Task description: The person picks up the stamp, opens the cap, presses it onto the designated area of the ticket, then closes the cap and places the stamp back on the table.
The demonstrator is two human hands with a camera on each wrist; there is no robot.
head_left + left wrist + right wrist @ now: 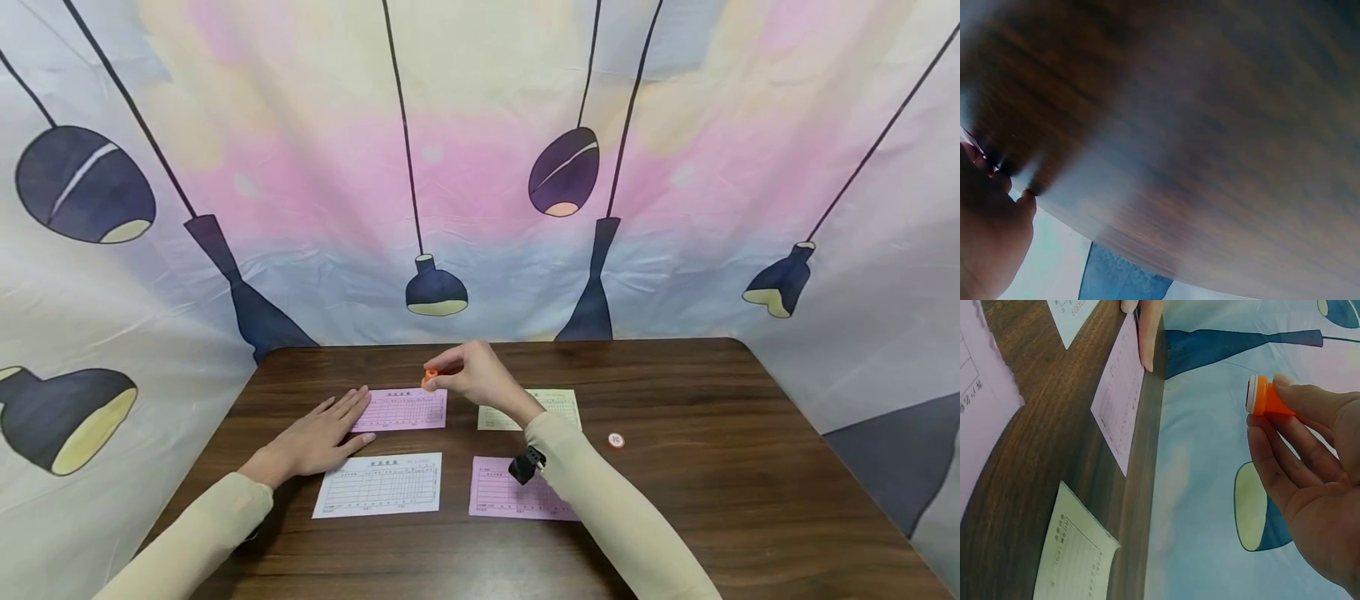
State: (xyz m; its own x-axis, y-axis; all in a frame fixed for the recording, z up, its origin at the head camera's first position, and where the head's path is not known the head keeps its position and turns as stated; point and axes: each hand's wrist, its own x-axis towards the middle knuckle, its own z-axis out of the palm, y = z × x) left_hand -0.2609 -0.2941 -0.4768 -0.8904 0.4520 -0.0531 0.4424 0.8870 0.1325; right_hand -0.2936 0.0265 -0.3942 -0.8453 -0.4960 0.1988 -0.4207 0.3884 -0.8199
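My right hand (480, 377) pinches a small orange stamp (430, 377) between thumb and fingers, raised over the upper right part of the far pink slip (408, 410). In the right wrist view the stamp (1266, 397) shows a white rim and a red face, turned away from the palm. My left hand (324, 433) lies with straight fingers on the left edge of that same slip. Its thumb reaches toward the white slip (378, 485) in front. The left wrist view catches part of the left hand (991, 231) at the table surface.
A yellow slip (558, 406) lies at the far right, partly behind the right wrist. The near pink slip (498, 487) is partly covered by the right sleeve. A small round patterned disc (616, 440) sits right of the slips on the brown table (697, 467). A printed curtain (495, 167) hangs behind.
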